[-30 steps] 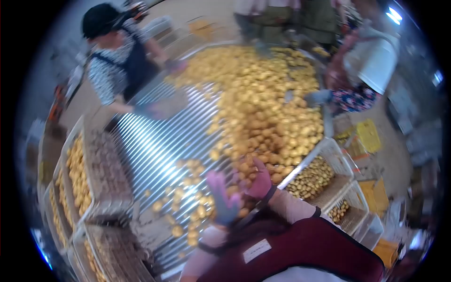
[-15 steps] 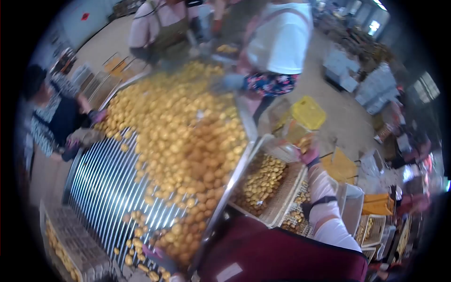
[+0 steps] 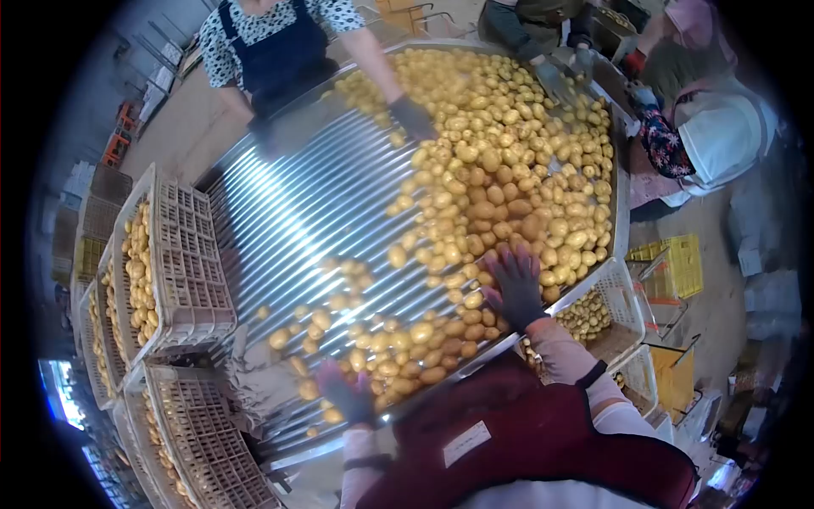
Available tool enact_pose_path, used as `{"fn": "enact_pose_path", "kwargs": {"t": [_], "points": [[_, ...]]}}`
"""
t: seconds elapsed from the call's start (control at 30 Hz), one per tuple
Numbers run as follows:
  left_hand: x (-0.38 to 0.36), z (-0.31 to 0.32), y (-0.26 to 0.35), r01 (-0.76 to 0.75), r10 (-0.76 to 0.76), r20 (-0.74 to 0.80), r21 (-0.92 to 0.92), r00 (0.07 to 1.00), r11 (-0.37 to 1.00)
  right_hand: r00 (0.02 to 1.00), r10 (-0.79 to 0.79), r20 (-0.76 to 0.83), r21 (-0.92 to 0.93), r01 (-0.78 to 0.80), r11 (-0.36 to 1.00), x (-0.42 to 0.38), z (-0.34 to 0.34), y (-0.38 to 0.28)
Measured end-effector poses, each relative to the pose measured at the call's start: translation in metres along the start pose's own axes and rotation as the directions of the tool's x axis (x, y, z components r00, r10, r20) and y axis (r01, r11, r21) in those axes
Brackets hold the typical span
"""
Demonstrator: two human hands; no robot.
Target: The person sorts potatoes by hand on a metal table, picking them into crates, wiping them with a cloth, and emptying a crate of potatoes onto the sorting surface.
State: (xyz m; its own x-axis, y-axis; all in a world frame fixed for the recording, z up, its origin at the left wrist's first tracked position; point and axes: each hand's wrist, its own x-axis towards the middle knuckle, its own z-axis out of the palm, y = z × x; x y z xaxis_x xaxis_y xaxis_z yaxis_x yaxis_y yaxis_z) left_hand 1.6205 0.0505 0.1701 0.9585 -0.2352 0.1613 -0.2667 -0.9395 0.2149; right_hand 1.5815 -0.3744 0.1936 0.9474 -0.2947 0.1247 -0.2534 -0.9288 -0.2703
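Observation:
Small yellow potatoes (image 3: pixel 526 127) cover the right side of a ribbed metal sorting table (image 3: pixel 297 212). My right hand (image 3: pixel 513 284), in a dark glove with pink fingertips, rests on the near edge of the heap with fingers spread. My left hand (image 3: pixel 346 394), gloved alike and slightly blurred, touches a smaller group of potatoes (image 3: pixel 415 348) at the table's near edge, its fingers apart. Neither hand grips a potato that I can see. A brownish patch of potatoes (image 3: pixel 492 204) lies just beyond my right hand.
Stacked plastic crates (image 3: pixel 195 254) with potatoes stand on the left. Another potato crate (image 3: pixel 623 297) sits below the right edge, near a yellow crate (image 3: pixel 678 263). Across the table, a co-worker in a dark apron (image 3: pixel 275 51) reaches in; other workers' gloved hands (image 3: pixel 555 81) are at the far right.
My right hand has come from over the crate on the right onto the potato heap. My left hand stays by the near potatoes. The view has swung left.

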Motion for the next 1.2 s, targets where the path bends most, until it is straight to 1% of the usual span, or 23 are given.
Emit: {"fn": "enact_pose_path", "kwargs": {"t": [0.1,0.13,0.17,0.2,0.23,0.37,0.4,0.43,0.47,0.5,0.53,0.57,0.6,0.7,0.8,0.87,0.9,0.93,1.03,1.07,1.13,1.17,1.2], "points": [[0.017,0.011,-0.007,-0.015,0.016,-0.031,0.014,0.999,1.000,0.997,-0.079,-0.001,-0.172,0.077,0.982,0.042,0.000,-0.002],[0.020,0.011,-0.009,-0.008,0.010,-0.036,0.049,0.999,0.999,0.999,-0.042,-0.033,-0.198,0.034,0.980,0.064,0.009,0.006],[0.024,0.013,-0.012,0.000,0.004,-0.042,0.086,0.999,0.996,0.992,-0.058,-0.112,-0.254,0.028,0.967,0.083,0.022,0.020],[0.030,0.013,-0.015,0.031,-0.034,-0.067,-0.037,0.997,0.999,0.978,-0.076,-0.192,-0.303,0.015,0.953,0.101,0.040,0.037],[0.031,0.015,-0.020,0.045,-0.046,-0.056,-0.026,0.997,0.999,0.941,-0.105,-0.322,-0.406,-0.037,0.913,0.122,0.065,0.059],[0.028,0.020,-0.028,0.097,-0.098,-0.037,-0.024,0.995,0.995,0.880,0.210,-0.427,-0.221,-0.326,0.919,0.175,0.054,0.037],[0.028,0.018,-0.026,0.116,-0.118,-0.033,-0.059,0.992,0.992,0.872,0.112,-0.477,-0.268,-0.265,0.926,0.175,0.047,0.019],[0.029,0.017,-0.024,0.134,-0.137,-0.027,-0.093,0.990,0.987,0.887,-0.032,-0.460,-0.108,-0.020,0.994,0.170,0.045,0.004],[0.029,0.016,-0.022,0.137,-0.139,-0.024,-0.080,0.990,0.987,0.869,-0.172,-0.464,0.060,0.225,0.973,0.159,0.043,-0.012],[0.027,0.014,-0.018,0.115,-0.117,-0.028,-0.052,0.993,0.992,0.887,-0.238,-0.395,0.118,0.306,0.945,0.136,0.039,-0.034],[0.027,0.012,-0.013,0.093,-0.094,-0.034,-0.025,0.995,0.995,0.930,-0.228,-0.289,0.211,0.294,0.932,0.109,0.031,-0.053],[0.030,0.009,-0.006,0.071,-0.070,-0.042,0.003,0.997,0.997,0.960,-0.215,-0.179,0.298,0.261,0.918,0.083,0.022,-0.072],[0.038,-0.005,0.009,0.014,-0.018,-0.078,-0.057,0.997,0.998,0.992,-0.127,-0.013,0.391,0.122,0.912,0.061,0.016,-0.082],[0.065,-0.025,0.043,-0.161,0.185,0.040,-0.334,0.982,0.929,0.980,-0.090,0.178,0.204,0.052,0.978,0.017,0.020,-0.068],[0.096,-0.016,0.073,-0.449,0.565,0.266,-0.391,0.781,0.804,0.979,-0.203,-0.022,0.170,0.204,0.964,-0.013,0.035,-0.019],[0.093,-0.006,0.086,-0.502,0.622,0.079,-0.516,0.779,0.694,0.976,-0.219,0.008,0.129,0.216,0.968,-0.016,0.027,0.003],[0.091,0.003,0.089,-0.531,0.637,-0.016,-0.569,0.771,0.628,0.974,-0.225,0.024,0.107,0.221,0.969,-0.015,0.022,0.009],[0.083,0.008,0.086,-0.482,0.644,0.142,-0.548,0.752,0.684,0.986,-0.164,0.022,-0.073,0.165,0.984,-0.012,0.009,-0.002],[0.057,0.002,0.059,-0.336,0.547,0.272,-0.553,0.792,0.762,0.992,-0.088,-0.096,0.182,0.104,0.978,-0.008,0.015,-0.001],[0.051,-0.007,0.048,-0.280,0.503,0.320,-0.542,0.803,0.792,0.991,-0.013,0.134,0.207,-0.015,0.978,-0.005,0.024,0.002],[0.048,-0.029,0.035,-0.167,0.403,0.412,-0.500,0.817,0.850,0.963,0.030,0.268,0.246,-0.098,0.964,0.000,0.014,-0.023],[0.048,-0.041,0.035,-0.201,0.368,0.275,-0.488,0.888,0.849,0.941,0.042,0.335,0.262,-0.136,0.955,0.003,0.009,-0.035],[0.054,-0.057,0.041,-0.233,0.326,0.128,-0.470,0.937,0.852,0.959,0.028,0.282,0.256,-0.104,0.961,-0.002,0.011,-0.042]]}}
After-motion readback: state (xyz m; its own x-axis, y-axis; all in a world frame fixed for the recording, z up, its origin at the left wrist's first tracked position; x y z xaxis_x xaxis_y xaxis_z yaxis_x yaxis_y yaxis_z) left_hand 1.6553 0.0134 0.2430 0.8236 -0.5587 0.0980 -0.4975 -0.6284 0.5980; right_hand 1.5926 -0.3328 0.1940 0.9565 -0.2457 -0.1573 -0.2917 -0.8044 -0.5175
